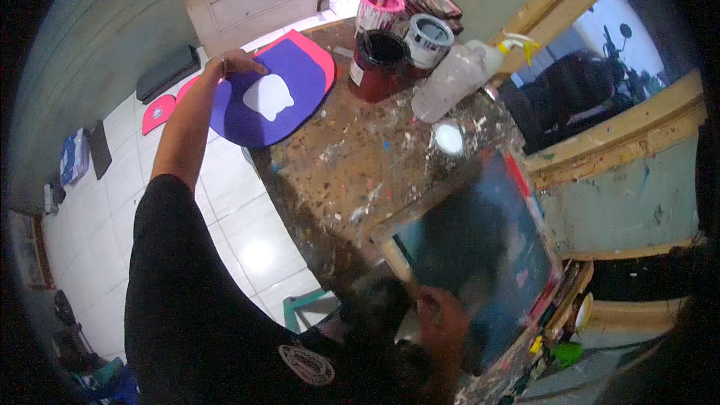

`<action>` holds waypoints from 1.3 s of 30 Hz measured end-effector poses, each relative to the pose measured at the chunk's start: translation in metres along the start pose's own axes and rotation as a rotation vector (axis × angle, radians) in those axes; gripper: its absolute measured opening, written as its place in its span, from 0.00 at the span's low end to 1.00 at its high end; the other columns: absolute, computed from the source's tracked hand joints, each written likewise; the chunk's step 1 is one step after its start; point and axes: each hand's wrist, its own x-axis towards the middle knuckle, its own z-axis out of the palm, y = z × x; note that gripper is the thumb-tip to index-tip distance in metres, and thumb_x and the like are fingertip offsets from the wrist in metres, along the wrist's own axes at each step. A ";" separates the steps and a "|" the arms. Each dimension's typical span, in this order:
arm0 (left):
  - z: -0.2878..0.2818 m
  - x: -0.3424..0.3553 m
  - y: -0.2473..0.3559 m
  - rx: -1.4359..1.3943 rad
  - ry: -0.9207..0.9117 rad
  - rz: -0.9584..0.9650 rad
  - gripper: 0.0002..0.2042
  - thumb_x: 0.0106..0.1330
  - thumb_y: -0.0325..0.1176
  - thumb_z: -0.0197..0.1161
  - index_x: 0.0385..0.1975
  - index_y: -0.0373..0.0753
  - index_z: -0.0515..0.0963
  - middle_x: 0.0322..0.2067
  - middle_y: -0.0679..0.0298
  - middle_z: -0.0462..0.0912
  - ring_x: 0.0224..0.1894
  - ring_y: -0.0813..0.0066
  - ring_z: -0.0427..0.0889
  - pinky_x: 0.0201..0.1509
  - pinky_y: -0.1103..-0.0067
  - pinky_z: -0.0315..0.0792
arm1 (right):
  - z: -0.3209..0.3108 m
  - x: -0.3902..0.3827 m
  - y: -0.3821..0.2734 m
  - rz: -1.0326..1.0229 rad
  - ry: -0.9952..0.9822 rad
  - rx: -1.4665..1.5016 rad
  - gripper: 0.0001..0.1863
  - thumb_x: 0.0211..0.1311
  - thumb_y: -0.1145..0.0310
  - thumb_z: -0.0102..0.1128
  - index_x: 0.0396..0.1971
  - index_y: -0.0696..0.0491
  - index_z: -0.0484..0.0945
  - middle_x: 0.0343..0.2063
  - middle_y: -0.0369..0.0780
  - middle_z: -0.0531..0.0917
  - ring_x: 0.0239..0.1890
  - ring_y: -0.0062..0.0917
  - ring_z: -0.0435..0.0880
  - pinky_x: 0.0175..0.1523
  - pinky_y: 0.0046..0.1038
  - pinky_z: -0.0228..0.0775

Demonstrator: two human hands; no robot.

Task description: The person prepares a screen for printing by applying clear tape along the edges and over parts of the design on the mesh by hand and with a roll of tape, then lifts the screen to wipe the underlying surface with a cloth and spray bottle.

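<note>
My left hand [241, 63] reaches to the far left of the table, its fingers closed at the upper edge of a purple sheet piece [288, 109] with rounded edges. A white cat-head shape [268, 97] shows on the purple. Beneath and behind it lies a similar pink sheet piece [319, 60]; both stick out past the table's left edge. Near me, my right hand [442, 319] is closed on the near edge of a printing screen [457, 240] with a dark mesh. Shadow partly hides its fingers.
Paint cans, one pink-rimmed [381, 1], one dark red [375, 67] and one white-grey [430, 39], stand at the back of the stained table [337, 172]. Beside them are a cloudy plastic bottle [450, 82], a yellow-nozzled spray bottle [495, 56] and a white round lid [449, 138]. A small pink piece [158, 113] is at left.
</note>
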 end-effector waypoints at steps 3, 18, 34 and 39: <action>-0.006 -0.005 0.004 0.111 -0.127 -0.110 0.38 0.40 0.58 0.76 0.45 0.32 0.80 0.45 0.56 0.81 0.43 0.64 0.80 0.46 0.66 0.75 | -0.002 0.006 0.003 -0.065 -0.060 0.069 0.08 0.54 0.76 0.59 0.35 0.58 0.80 0.33 0.46 0.83 0.36 0.35 0.84 0.43 0.33 0.74; -0.009 -0.009 -0.011 -0.133 -0.216 0.041 0.24 0.49 0.48 0.73 0.41 0.38 0.83 0.39 0.63 0.84 0.41 0.70 0.79 0.49 0.72 0.73 | -0.009 -0.010 0.001 0.023 -0.051 0.017 0.11 0.54 0.70 0.61 0.36 0.59 0.81 0.33 0.46 0.85 0.35 0.34 0.84 0.44 0.32 0.74; 0.036 -0.041 -0.037 -0.818 -0.298 0.058 0.23 0.57 0.35 0.70 0.51 0.33 0.75 0.42 0.61 0.83 0.41 0.73 0.82 0.45 0.74 0.78 | 0.024 0.030 -0.012 -0.192 -0.211 0.133 0.12 0.59 0.69 0.60 0.38 0.60 0.80 0.33 0.46 0.85 0.36 0.32 0.85 0.46 0.30 0.74; 0.035 -0.071 -0.016 -0.844 -0.278 0.225 0.26 0.51 0.28 0.72 0.52 0.34 0.73 0.43 0.61 0.82 0.42 0.72 0.81 0.46 0.74 0.78 | 0.024 0.010 0.016 -0.097 -0.190 0.143 0.10 0.58 0.71 0.61 0.37 0.60 0.81 0.33 0.45 0.85 0.37 0.31 0.85 0.45 0.29 0.75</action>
